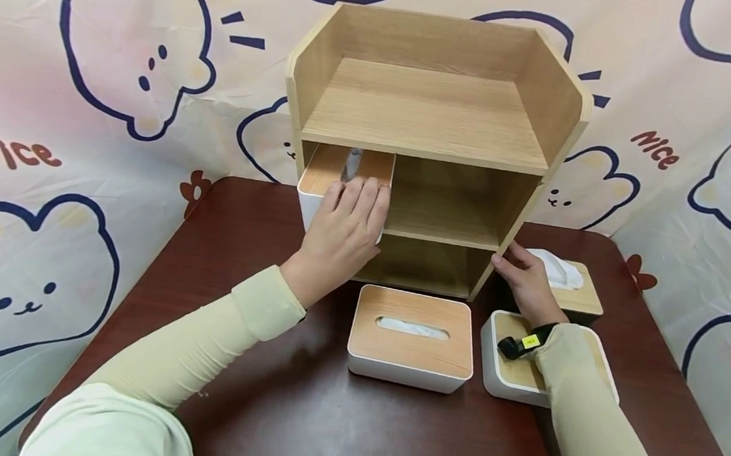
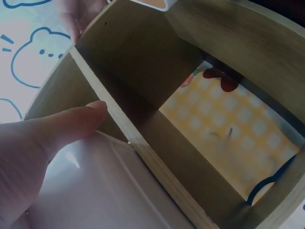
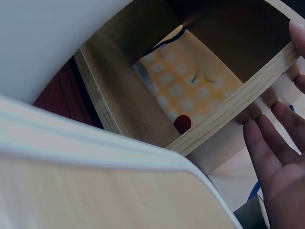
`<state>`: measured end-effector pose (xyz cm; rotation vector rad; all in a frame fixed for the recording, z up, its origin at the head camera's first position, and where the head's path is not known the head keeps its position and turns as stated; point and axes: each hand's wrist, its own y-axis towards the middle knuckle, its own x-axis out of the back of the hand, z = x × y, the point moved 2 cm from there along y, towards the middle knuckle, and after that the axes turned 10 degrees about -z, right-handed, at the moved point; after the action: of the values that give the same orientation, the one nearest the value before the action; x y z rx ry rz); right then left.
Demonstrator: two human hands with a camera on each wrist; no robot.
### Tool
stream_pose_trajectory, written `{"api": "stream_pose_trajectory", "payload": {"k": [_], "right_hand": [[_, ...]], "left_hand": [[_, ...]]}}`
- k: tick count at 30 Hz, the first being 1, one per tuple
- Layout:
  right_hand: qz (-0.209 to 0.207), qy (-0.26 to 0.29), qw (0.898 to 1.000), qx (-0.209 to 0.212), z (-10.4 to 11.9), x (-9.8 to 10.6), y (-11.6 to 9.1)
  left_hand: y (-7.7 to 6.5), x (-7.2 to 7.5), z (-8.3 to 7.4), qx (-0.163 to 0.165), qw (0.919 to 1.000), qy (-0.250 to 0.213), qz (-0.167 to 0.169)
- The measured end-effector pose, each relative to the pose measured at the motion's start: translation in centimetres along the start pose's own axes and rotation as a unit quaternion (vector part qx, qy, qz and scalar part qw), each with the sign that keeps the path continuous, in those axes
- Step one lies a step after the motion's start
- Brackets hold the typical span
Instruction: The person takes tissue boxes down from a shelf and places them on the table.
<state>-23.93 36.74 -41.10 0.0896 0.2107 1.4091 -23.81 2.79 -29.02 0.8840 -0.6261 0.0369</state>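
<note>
My left hand [image 1: 342, 237] grips a white tissue box [image 1: 308, 205] with a wood-look lid, its fingers over the lid's front edge. The box sits partly inside the left of the middle compartment of a wooden shelf unit [image 1: 426, 111], its front jutting out. In the left wrist view the thumb [image 2: 81, 125] lies along the box's white side, its tip close to the shelf board. At the unit's right side panel, my right hand [image 1: 528, 284] holds the front edge, thumb in front and fingertips [image 3: 255, 131] against the outer face.
A second white tissue box [image 1: 412, 332] with a wood-look lid stands before the unit. Right of it, another white-sided box [image 1: 514, 390] lies under my right wrist. Behind that is a dark box [image 1: 582, 291] with a wooden lid and tissue. The dark red table [image 1: 249, 391] meets patterned cloth walls.
</note>
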Motion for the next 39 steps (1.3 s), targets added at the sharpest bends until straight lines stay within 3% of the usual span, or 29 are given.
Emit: {"api": "stream_pose_trajectory", "payload": {"k": [8, 18, 21, 28, 35, 39], "right_hand": [[-0.002, 0.005, 1.000, 0.014, -0.1, 0.2, 0.3], [-0.006, -0.003, 1.000, 0.016, -0.3, 0.2, 0.4], [-0.003, 0.000, 1.000, 0.020, -0.3, 0.3, 0.4], [-0.004, -0.006, 1.000, 0.017, -0.3, 0.4, 0.4], [-0.007, -0.023, 1.000, 0.011, -0.1, 0.3, 0.4], [-0.009, -0.015, 1.000, 0.010, -0.1, 0.2, 0.4]], "left_hand": [[0.4, 0.0, -0.6, 0.005, 0.9997, 0.019, 0.014], [0.6, 0.1, -1.3, 0.018, 0.9972, 0.064, -0.034], [0.6, 0.0, -1.4, 0.019, 0.9964, 0.075, -0.035], [0.6, -0.2, -1.2, 0.009, 0.9981, 0.060, -0.013], [0.5, -0.4, -0.9, 0.010, 0.9989, 0.028, -0.035], [0.5, -0.4, -0.9, 0.011, 0.9992, 0.023, -0.032]]}}
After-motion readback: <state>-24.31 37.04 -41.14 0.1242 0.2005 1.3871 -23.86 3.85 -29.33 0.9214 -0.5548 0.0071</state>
